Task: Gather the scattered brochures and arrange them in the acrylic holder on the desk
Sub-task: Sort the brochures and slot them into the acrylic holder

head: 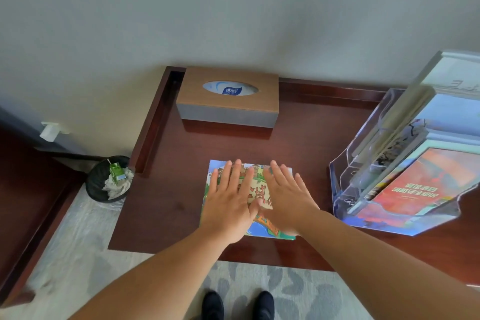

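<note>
Wooden desk [166,210], brochure [266,228] flat, long axis toward wall [233,8], left hand [228,205], right hand [288,202] spread flat atop

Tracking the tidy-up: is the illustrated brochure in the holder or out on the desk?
Out. The brochure lies flat on the desk under the left hand and right hand, both flat, apart from the holder.

Desk [181,202]: dark red-brown wood, glossy.
Brochure [267,230] on it: cartoon drawing in green, blue, orange and tan, with red characters.
Holder [345,184]: clear, bluish at the edges.
Front leaflet [420,184] in holder: red-orange ground, pale yellow characters.
Tissue box [228,101]: brown top, grey sides; blue-and-white pack shows in the oval slot.
Bin [96,184]: black; green carton [117,173] and white paper inside.
Carpet [298,291]: pale grey, darker grey blotches.
Shoes [263,305]: black.
Wall [233,8]: plain pale grey-green.
</note>
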Available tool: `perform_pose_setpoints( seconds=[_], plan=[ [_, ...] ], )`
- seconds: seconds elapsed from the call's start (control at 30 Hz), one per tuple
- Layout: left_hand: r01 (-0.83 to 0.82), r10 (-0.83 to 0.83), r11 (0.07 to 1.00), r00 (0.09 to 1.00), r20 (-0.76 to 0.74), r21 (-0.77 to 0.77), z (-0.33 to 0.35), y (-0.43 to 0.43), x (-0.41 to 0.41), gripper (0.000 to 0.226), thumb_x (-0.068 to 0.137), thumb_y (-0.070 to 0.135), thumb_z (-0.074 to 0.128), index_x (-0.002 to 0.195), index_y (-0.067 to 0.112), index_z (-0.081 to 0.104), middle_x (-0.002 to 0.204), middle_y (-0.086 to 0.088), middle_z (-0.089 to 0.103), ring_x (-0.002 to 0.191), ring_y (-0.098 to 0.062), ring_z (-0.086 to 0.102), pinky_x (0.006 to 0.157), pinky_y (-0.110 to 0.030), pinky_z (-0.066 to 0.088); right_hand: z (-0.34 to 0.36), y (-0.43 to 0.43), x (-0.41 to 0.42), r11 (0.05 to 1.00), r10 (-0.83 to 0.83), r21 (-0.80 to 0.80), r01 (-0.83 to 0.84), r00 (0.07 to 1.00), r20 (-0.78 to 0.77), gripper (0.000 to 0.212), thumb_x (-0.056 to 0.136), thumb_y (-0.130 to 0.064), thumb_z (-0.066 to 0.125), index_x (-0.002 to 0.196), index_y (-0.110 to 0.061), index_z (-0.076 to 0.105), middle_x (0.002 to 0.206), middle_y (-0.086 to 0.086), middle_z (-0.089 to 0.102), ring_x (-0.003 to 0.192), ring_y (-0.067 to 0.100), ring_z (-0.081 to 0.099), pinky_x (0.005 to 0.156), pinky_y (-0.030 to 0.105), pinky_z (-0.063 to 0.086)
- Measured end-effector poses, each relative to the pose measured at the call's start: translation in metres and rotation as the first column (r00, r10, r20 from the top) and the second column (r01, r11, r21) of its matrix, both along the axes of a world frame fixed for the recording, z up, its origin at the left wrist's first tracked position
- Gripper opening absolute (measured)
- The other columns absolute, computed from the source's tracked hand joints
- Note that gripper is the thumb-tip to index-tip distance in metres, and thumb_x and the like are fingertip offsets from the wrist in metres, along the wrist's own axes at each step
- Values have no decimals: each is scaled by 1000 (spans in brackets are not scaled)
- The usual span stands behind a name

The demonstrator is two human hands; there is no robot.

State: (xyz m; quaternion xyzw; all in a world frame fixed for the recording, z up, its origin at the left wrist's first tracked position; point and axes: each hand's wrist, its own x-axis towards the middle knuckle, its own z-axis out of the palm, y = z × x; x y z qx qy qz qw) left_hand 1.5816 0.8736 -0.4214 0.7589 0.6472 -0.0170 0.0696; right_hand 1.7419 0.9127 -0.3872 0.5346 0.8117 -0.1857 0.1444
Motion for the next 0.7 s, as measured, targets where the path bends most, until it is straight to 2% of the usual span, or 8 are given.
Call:
perform_pose_setpoints(
  seconds=[0.1,0.17,0.23,0.3,0.43,0.53,0.63,0.7],
  plan=[
    [-26,26,1000,999,19,10,-2,3,3,72,97,60,16,155,17,22,161,-16,18,150,-33,12,121,-51,11,-8,-12,3,999,34,25,-35,999,13,82,98,-63,20,151,-17,-22,159,-1,-30,146,19,-28,120,43,-8],
    [-2,2,1000,1000,22,4,-3,4,-3,75,95,63,13,155,18,20,162,-15,15,151,-31,9,121,-49,8,-10,-16,7,997,70,40,-71,997,37,79,96,-64,11,146,-18,-29,154,-2,-36,140,17,-35,120,43,-10],
    [19,-19,1000,1000,11,10,-5,4,-14,81,94,68,9,156,17,11,163,-13,4,151,-27,0,122,-44,0,-10,-15,10,995,89,39,-91,995,55,79,96,-65,11,142,-18,-33,151,-1,-39,137,16,-37,120,44,-11],
    [22,-22,1000,1000,-5,18,-6,3,-22,85,93,71,6,156,14,3,163,-14,-2,151,-26,-6,122,-44,0,-11,-15,9,995,90,42,-92,994,61,79,97,-64,13,141,-18,-34,152,0,-37,138,18,-36,119,45,-13],
    [7,-7,1000,1000,1,-3,-5,2,-20,84,91,71,-2,153,15,-6,163,-13,-4,150,-25,-10,122,-43,-2,-16,-13,-5,982,56,177,-66,996,65,72,93,-58,-4,144,-14,-29,157,3,-31,143,20,-32,117,47,-18],
    [28,-28,999,1000,-2,-19,-3,1,-25,79,94,65,5,154,14,-4,163,-13,-4,150,-25,-9,122,-42,-2,-24,-15,-11,978,48,203,-55,998,35,69,93,-54,-8,146,-15,-30,159,3,-29,143,21,-32,119,45,-15],
    [122,-122,993,992,-12,-8,-2,-1,-38,77,96,61,11,156,12,2,163,-12,-2,150,-22,-8,121,-39,-3,-28,-16,-10,970,34,241,-39,999,28,69,94,-53,-7,148,-15,-27,160,4,-26,144,21,-29,120,45,-12],
    [134,-134,991,991,-7,0,0,-2,-44,78,97,62,13,156,11,8,163,-13,1,151,-22,-4,121,-40,2,-27,-16,-11,968,37,247,-42,999,24,68,95,-53,-5,149,-17,-25,161,5,-23,145,23,-27,120,46,-11]
  ],
)
